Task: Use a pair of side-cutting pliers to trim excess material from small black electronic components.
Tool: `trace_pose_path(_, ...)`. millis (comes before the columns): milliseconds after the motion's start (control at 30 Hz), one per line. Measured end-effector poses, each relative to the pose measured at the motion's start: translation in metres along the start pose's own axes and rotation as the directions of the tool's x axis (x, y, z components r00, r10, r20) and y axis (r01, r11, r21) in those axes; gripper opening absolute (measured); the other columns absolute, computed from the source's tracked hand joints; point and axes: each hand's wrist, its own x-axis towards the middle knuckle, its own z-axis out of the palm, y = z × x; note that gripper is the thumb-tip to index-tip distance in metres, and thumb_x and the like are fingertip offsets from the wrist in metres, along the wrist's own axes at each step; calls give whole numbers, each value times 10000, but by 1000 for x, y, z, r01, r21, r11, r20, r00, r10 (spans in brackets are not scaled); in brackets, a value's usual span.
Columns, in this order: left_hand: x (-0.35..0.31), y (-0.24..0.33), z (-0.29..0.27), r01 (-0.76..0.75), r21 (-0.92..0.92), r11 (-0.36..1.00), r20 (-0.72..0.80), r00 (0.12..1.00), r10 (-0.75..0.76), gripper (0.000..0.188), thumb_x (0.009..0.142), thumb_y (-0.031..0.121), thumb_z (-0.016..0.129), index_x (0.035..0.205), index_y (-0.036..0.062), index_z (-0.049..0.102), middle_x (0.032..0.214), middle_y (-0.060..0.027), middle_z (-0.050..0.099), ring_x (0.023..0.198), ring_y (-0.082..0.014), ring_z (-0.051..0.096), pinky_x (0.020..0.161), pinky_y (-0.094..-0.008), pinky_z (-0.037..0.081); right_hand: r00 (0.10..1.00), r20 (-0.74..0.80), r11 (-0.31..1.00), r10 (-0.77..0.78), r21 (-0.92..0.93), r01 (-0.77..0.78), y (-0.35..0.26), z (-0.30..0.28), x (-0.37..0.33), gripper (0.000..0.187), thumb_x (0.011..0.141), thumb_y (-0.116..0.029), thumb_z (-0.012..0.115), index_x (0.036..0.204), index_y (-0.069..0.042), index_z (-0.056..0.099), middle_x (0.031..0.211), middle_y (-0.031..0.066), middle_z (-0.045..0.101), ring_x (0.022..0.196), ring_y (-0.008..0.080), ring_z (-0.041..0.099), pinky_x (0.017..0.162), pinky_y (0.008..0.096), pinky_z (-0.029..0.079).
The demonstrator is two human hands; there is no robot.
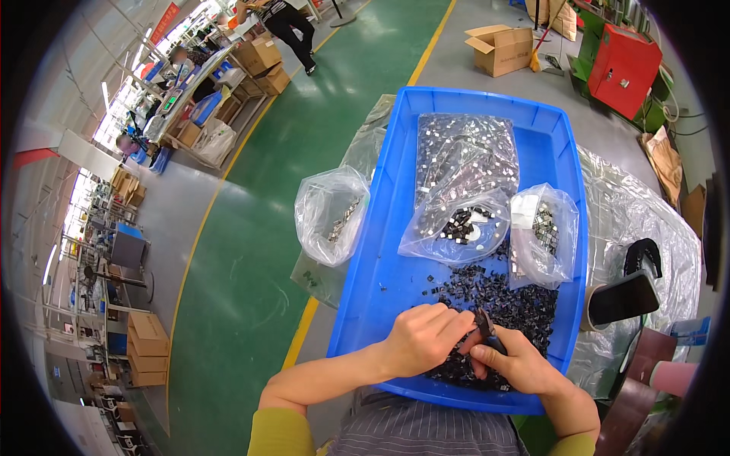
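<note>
Over the near end of a blue plastic tray (365, 262), my right hand (521, 363) is closed round a pair of dark-handled cutting pliers (490, 334). My left hand (426, 338) is closed beside the pliers' jaws, fingers pinched together; whatever they hold is too small or hidden to name. Loose small black parts (525, 311) lie heaped under and beyond my hands. Farther up the tray sit a large clear bag of small black and white pieces (464, 152), its open mouth toward me, and a smaller clear bag of small metallic-looking parts (546, 228).
Left of the tray hangs another clear bag (331, 216) with a few small parts. At right, a phone (625, 298) leans on a round holder over plastic sheeting (654, 220). Beyond stand an open cardboard box (499, 49) and a red cabinet (625, 72). A person (285, 23) stands far left near workbenches.
</note>
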Motion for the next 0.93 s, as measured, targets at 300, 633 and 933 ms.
trace_pose_path(300, 4, 1, -10, 227, -524, 821, 69, 972, -225, 57, 812, 2, 623, 868, -3, 634, 658, -101, 592, 548, -228, 580, 488, -312, 440, 952, -274, 958, -139, -281, 59, -14, 12, -3, 153, 934, -111, 536, 1004, 23, 555, 675, 81, 604, 637, 143, 595, 610, 298, 484)
trace_pose_path(633, 8, -3, -15, 227, -615, 755, 14, 961, -277, 195, 821, -37, 643, 1006, 23, 636, 776, -85, 623, 613, -166, 604, 502, -265, 450, 995, -92, 963, -50, -269, 23, -8, 3, 5, 193, 936, -144, 542, 1043, 16, 544, 776, 109, 654, 726, 172, 638, 683, 304, 499)
trace_pose_path(933, -1, -7, -9, 410, -629, 660, 163, 900, -404, 220, 854, -57, 614, 1065, 4, 602, 931, -110, 633, 643, -112, 636, 537, -211, 491, 996, 79, 999, -41, -16, 42, 1, -6, 3, 271, 944, -235, 566, 1115, -26, 560, 899, 89, 666, 844, 155, 619, 800, 313, 483)
